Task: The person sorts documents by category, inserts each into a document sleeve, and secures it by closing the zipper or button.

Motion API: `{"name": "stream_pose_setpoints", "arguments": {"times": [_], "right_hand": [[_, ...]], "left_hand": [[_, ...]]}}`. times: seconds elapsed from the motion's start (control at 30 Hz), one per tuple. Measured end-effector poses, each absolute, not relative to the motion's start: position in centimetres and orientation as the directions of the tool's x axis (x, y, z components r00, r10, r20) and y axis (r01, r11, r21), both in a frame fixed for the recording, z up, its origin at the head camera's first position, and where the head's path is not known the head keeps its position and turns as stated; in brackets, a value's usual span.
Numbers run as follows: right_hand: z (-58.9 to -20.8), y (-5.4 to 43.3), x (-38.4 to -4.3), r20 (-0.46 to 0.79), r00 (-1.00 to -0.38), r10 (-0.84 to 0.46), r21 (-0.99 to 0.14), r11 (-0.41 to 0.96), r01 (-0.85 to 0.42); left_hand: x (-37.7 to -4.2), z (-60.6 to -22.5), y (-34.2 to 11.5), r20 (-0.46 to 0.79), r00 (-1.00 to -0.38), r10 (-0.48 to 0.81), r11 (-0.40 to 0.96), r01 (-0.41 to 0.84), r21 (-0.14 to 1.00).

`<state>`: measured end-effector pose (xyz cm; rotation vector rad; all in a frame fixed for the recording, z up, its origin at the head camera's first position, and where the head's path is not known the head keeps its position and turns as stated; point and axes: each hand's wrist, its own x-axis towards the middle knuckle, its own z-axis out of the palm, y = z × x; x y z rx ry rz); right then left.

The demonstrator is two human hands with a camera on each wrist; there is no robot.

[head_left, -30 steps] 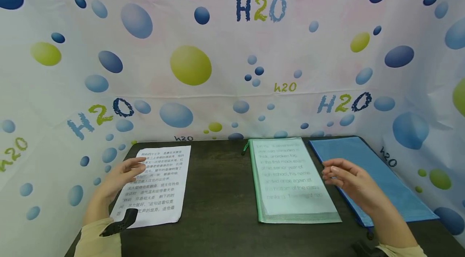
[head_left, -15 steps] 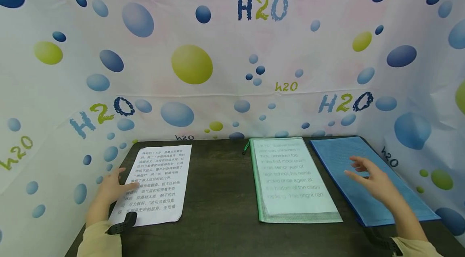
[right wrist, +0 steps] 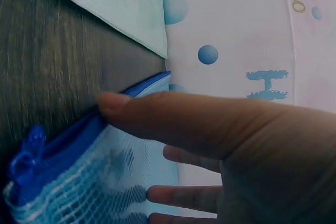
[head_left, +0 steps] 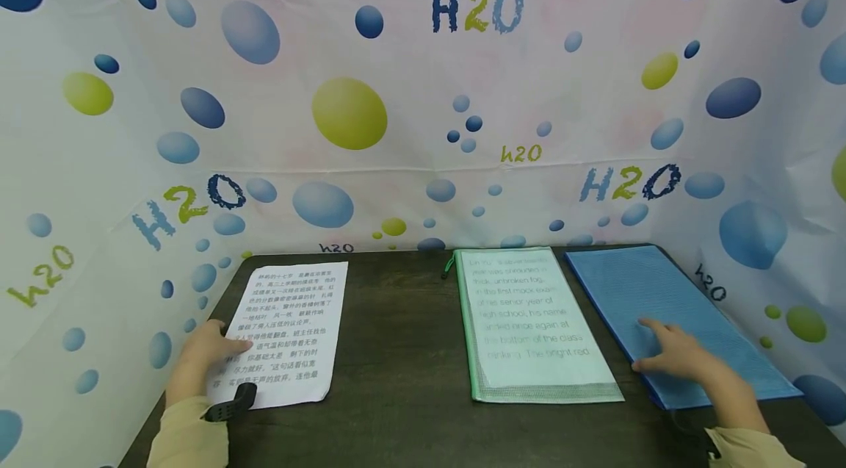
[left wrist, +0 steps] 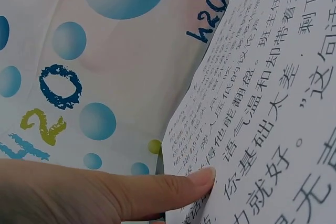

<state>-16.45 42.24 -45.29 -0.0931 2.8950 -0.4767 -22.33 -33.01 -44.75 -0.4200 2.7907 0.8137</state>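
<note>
A white sheet of paper (head_left: 284, 336) printed with Chinese text lies on the dark desk at the left. My left hand (head_left: 201, 358) is at its left edge, thumb (left wrist: 184, 187) over the edge onto the print; the other fingers are mostly hidden, so I cannot tell whether they pinch the sheet. At the right lies a blue mesh zipper pouch (head_left: 661, 284). My right hand (head_left: 687, 361) is over its lower left part, thumb at the zipper edge and fingers spread apart over the mesh. The blue zipper pull (right wrist: 26, 156) shows in the right wrist view.
A green mesh zipper pouch (head_left: 542, 396) holding a page of English text lies between the white sheet and the blue pouch. Bare dark desk (head_left: 396, 350) separates it from the white sheet. A wall sheet (head_left: 423, 71) printed with bubbles stands behind and beside the desk.
My right hand has moved right from beside the green pouch and lowered onto the blue pouch. My left hand has dropped from above the white sheet to its left edge.
</note>
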Motion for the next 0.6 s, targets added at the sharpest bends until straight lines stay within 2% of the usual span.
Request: {"name": "stream_pose_setpoints", "arguments": {"times": [0.33,0.6], "right_hand": [[-45.3,41.4,-16.3,-0.209,-0.971,-0.114,-0.366,0.93,-0.031],[-44.7,40.8,-17.0,-0.104,-0.985,-0.136,-0.414,0.907,-0.082]], "left_hand": [[-21.8,-44.6,-32.9,-0.291,-0.929,-0.229,0.745,-0.36,0.562],[-21.2,-44.9,-33.3,-0.223,-0.947,-0.229,0.733,-0.319,0.6]]}}
